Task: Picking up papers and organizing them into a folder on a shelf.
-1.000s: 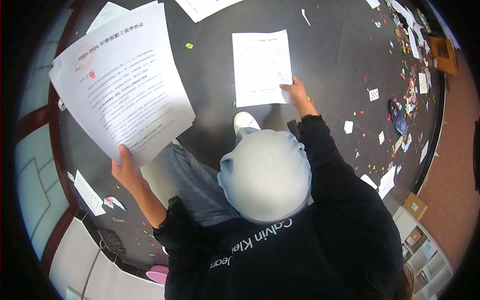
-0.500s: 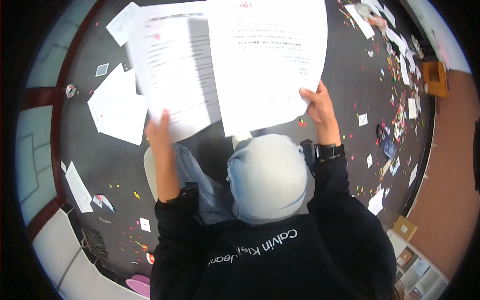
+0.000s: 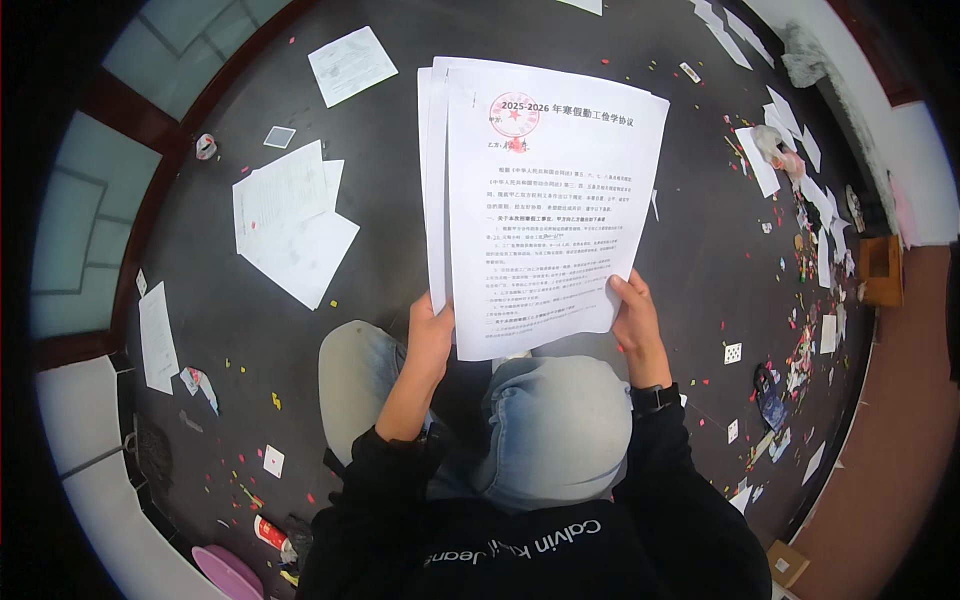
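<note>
A small stack of printed paper sheets [image 3: 560, 230] is held up in front of my knees, its top sheet bearing a round red stamp near the upper left. My left hand [image 3: 430, 335] grips the lower left edge, fingers partly hidden behind the paper. At the lower right edge, my right hand [image 3: 640, 320] pinches the sheets with the thumb on top. Other sheets peek out behind the top one on the left. Below the paper are my bent knees in light blue jeans [image 3: 560, 420].
On the dark floor to the left lie loose papers [image 3: 300, 230], a single sheet [image 3: 352, 66] and a playing card [image 3: 273, 460]. Coloured scraps and litter [image 3: 800, 350] spread along the right side by a wooden box [image 3: 881, 270]. A pink basin [image 3: 226, 572] sits at lower left.
The two groups of sheets held apart have come together into one stack. My left hand has moved right, and the paper is now lower in view.
</note>
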Demonstrator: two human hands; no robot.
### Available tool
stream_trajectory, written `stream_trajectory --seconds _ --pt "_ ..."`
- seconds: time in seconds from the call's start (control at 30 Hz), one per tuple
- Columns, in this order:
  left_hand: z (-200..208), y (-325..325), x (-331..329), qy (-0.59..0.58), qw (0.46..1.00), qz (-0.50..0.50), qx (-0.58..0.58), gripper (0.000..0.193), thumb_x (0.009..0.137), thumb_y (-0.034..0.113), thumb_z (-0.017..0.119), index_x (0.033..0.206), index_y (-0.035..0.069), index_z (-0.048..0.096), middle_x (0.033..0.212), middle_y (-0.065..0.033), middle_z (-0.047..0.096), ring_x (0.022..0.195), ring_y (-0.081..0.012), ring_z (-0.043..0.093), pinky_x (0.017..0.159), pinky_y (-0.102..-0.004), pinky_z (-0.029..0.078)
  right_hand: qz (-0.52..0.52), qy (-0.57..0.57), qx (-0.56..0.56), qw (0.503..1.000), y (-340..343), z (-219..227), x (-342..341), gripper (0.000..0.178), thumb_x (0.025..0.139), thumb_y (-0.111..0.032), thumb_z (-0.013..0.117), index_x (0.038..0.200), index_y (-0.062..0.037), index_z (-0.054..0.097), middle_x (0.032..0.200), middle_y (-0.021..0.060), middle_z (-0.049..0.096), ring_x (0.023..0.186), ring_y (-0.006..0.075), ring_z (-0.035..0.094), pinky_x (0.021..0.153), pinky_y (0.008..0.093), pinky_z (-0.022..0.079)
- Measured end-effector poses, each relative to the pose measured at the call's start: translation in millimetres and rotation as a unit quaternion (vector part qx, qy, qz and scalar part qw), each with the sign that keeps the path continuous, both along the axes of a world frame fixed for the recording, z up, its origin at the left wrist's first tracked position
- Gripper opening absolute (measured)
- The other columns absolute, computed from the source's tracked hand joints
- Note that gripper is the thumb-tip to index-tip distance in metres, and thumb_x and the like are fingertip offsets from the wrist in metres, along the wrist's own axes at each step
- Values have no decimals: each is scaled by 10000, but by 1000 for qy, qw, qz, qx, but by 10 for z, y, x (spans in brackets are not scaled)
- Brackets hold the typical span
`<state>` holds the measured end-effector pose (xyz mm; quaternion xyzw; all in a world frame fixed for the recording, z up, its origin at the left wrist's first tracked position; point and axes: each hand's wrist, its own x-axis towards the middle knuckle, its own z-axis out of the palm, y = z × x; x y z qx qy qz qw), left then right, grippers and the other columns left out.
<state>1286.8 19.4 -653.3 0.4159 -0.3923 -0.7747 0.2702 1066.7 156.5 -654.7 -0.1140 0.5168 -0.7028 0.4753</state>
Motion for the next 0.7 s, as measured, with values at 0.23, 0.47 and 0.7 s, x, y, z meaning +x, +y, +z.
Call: stream_trajectory --seconds 0.23,0.47,0.7 --pt "-106 28 36 1 1000 -11 -17 234 854 123 475 1001 -52 526 896 -68 588 791 -114 545 699 -234 428 4 17 5 1000 0 25 38 369 774 -63 532 1123 24 452 1055 100 542 946 170 523 835 292 406" --pt "-234 28 18 14 1000 9 -9 312 828 107 495 1096 -45 451 998 -101 544 901 -141 509 782 -265 401 0 49 68 996 19 -43 48 366 779 -12 530 1132 35 443 1044 108 549 928 153 531 812 267 411" --pt "-269 -77 97 -58 989 -59 -123 383 729 27 554 1087 -55 444 971 -107 555 890 -147 514 790 -266 398 3 67 68 995 54 -152 113 388 757 37 528 1135 17 439 1057 91 544 955 159 520 831 287 403"
